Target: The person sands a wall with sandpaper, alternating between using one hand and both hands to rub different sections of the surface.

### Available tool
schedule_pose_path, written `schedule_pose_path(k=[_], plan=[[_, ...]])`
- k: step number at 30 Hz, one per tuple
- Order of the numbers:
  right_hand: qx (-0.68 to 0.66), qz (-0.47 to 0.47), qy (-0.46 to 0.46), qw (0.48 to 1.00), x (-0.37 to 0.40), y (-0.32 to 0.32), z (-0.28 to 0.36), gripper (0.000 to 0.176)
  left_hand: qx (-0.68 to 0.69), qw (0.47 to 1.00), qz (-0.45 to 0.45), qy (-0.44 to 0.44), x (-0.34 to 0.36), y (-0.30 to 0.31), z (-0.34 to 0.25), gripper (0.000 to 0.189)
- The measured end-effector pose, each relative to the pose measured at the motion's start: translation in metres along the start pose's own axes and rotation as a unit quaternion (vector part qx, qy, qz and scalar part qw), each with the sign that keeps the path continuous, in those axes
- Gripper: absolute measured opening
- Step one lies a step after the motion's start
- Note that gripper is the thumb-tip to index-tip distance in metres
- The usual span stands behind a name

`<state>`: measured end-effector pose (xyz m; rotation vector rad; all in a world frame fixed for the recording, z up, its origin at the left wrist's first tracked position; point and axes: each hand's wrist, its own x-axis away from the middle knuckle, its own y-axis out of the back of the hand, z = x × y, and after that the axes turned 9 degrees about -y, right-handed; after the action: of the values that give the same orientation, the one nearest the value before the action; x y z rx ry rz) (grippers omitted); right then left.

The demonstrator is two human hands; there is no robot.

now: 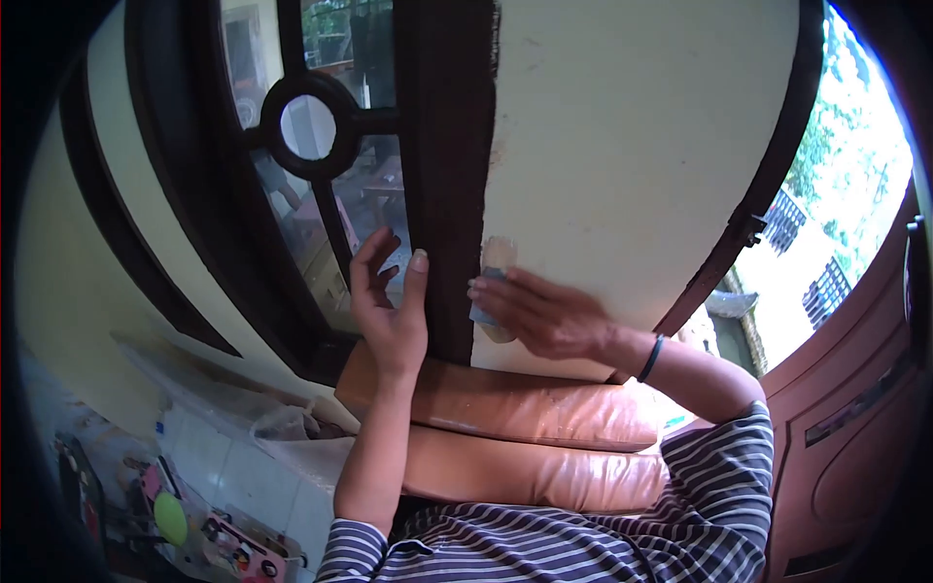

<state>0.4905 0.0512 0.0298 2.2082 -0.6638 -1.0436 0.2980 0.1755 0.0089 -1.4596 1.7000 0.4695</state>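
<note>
From where I stand, the grey piece (480, 314) is up against the pale wall (632, 146), right beside the dark frame (449, 185) and just under a tan patch (500, 252). The right hand (554, 319) has hold of it, fingers laid nearly straight across its face; the thumb is hidden, so I can't tell how it grips. The left hand (394, 330) is raised in front of the window (379, 180), fingers loosely curled and well apart from the thumb, with nothing in it. The piece looks thin and light to me, probably easy to manage in one hand; whether it's stiff or bends I can't make out, and it seems unlikely to be fragile. I'd take it across its broad face with spread fingertips, keeping them clear of its edge, in case that is sharp.
</note>
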Motion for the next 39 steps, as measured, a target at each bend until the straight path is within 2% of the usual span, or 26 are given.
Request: schedule_pose_path(k=[3,4,5,6,8,9,12,16,17,20,24,25,27,29,30,32,33,34,35,36,38,39], plan=[[0.042,-0.065,-0.097,0.992,-0.032,0.059,-0.041,0.056,0.022,0.999,-0.024,0.010,0.005,0.007,0.001,0.042],[0.132,-0.069,-0.145,0.978,-0.044,0.089,-0.044,0.054,0.026,0.999,-0.033,0.020,0.008,0.010,-0.002,0.041],[0.104,-0.073,-0.144,0.981,-0.037,0.074,-0.039,0.054,0.030,0.999,-0.031,0.022,0.012,0.013,-0.004,0.041],[0.077,-0.076,-0.137,0.985,-0.027,0.048,-0.037,0.054,0.035,0.999,-0.035,0.022,0.013,0.014,-0.005,0.041],[-0.076,0.064,-0.014,0.995,0.009,0.007,-0.010,0.055,0.043,0.998,-0.051,0.020,0.016,0.022,-0.009,0.042],[-0.060,0.114,0.017,0.991,0.010,0.010,-0.006,0.055,0.049,0.997,-0.063,0.017,0.014,0.026,-0.011,0.043],[0.078,0.002,-0.149,0.986,-0.021,0.046,-0.039,0.054,0.055,0.995,-0.083,0.009,0.009,0.032,-0.010,0.043],[-0.020,0.074,-0.041,0.996,0.002,0.017,-0.013,0.052,0.044,0.997,-0.067,0.005,0.011,0.033,-0.018,0.043],[0.146,0.147,0.088,0.974,0.006,0.021,-0.003,0.051,0.037,0.997,-0.064,0.002,0.009,0.036,-0.018,0.043],[0.074,0.082,-0.105,0.988,-0.019,0.051,-0.037,0.049,0.059,0.994,-0.092,0.009,0.004,0.041,-0.015,0.041],[0.040,0.125,-0.103,0.986,0.009,0.013,-0.012,0.057,0.035,0.998,-0.059,0.007,0.008,0.041,-0.020,0.042],[0.062,0.159,0.031,0.985,0.020,0.010,0.000,0.060,0.022,0.999,-0.046,0.000,0.008,0.044,-0.021,0.042],[0.055,0.107,-0.032,0.992,0.006,0.024,-0.018,0.061,0.026,0.998,-0.049,-0.004,0.006,0.047,-0.019,0.041],[0.103,0.053,-0.205,0.972,-0.009,0.047,-0.043,0.060,0.058,0.995,-0.083,0.015,0.001,0.043,-0.016,0.040],[0.130,0.094,-0.218,0.963,-0.010,0.046,-0.035,0.059,0.073,0.992,-0.101,0.029,0.004,0.042,-0.016,0.039],[0.182,0.168,-0.237,0.939,-0.016,0.040,-0.009,0.058,0.059,0.996,-0.070,0.015,0.007,0.039,-0.020,0.039],[0.086,0.065,-0.081,0.991,0.023,0.008,-0.006,0.057,0.051,0.997,-0.051,0.000,0.004,0.040,-0.021,0.039],[0.091,0.133,-0.014,0.987,0.023,0.018,0.007,0.055,0.053,0.997,-0.057,-0.001,0.000,0.042,-0.021,0.038],[0.118,0.075,-0.007,0.990,0.018,0.024,-0.004,0.049,0.056,0.997,-0.062,0.001,-0.001,0.044,-0.021,0.038],[0.143,0.023,-0.005,0.989,0.014,0.031,-0.016,0.044,0.060,0.996,-0.062,0.008,-0.001,0.043,-0.021,0.038],[0.081,-0.081,-0.222,0.968,-0.007,0.064,-0.033,0.043,0.085,0.994,-0.071,0.015,-0.001,0.037,-0.018,0.037],[0.125,-0.096,-0.221,0.962,-0.007,0.059,-0.025,0.044,0.086,0.994,-0.065,0.019,0.000,0.034,-0.020,0.037]])
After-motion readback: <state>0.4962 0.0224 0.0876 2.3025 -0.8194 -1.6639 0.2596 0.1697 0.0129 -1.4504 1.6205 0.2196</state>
